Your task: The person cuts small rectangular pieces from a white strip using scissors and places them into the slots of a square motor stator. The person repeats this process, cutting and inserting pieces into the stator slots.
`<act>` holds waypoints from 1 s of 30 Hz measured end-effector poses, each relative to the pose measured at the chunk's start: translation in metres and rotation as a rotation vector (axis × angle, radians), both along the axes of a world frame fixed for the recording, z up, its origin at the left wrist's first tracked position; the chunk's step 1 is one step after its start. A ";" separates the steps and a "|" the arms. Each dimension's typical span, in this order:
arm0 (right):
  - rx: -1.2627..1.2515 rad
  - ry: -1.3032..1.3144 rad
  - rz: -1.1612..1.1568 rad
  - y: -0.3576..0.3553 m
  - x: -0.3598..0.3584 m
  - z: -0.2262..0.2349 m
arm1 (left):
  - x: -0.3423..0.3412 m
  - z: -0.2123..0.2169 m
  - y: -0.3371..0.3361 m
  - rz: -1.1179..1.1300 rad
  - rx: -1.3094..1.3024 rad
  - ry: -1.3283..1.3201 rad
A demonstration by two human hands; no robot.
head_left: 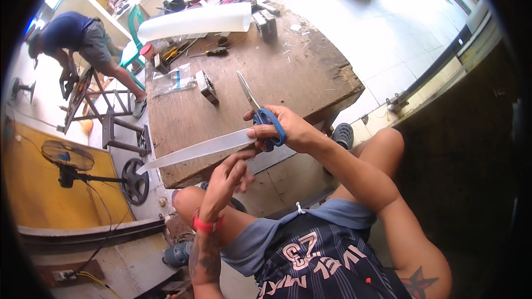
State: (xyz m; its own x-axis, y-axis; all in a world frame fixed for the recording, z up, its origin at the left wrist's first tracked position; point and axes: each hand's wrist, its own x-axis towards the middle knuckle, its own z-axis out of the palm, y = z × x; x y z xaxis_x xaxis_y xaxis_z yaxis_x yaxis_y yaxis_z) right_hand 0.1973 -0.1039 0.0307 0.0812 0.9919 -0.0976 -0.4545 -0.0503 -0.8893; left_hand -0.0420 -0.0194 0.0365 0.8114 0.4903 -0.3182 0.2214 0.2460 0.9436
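Note:
My right hand [282,127] is closed on blue-handled scissors [270,127], their metal blades pointing up and away over the table. The same hand pinches one end of a long, translucent white plastic strip [199,151] between thumb and fingers. From there the strip reaches left across the table's near edge and bends down at its tip. My left hand [228,180], with a red band at its wrist, hovers just below the strip near my right hand. Its fingers are loosely curled and apart, slightly blurred, and nothing shows in them.
The worn wooden table [266,72] bears a translucent white roll [194,22], metal blocks [207,87], a screwdriver [216,52], a plastic bag [173,80] and scattered scraps. A standing fan [69,160] is at left. Farther back, another person [83,39] bends over a metal frame.

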 end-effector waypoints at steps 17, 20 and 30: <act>-0.147 -0.513 -0.166 -0.044 -0.019 -0.020 | 0.049 -0.020 0.041 0.526 -0.119 -0.421; -0.249 -0.671 -0.083 -0.058 -0.029 -0.031 | 0.057 -0.025 0.033 0.581 -0.123 -0.389; -0.199 -0.620 -0.080 -0.041 -0.030 -0.036 | 0.054 -0.025 0.030 0.598 -0.164 -0.397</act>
State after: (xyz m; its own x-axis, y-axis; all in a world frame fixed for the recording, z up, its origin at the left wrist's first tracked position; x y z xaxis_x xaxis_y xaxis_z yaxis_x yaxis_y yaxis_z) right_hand 0.1676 -0.1449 -0.0052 0.2543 0.9484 -0.1895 0.1308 -0.2279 -0.9649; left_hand 0.0117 0.0101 0.0117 0.4900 0.8564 -0.1630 -0.3454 0.3624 0.8657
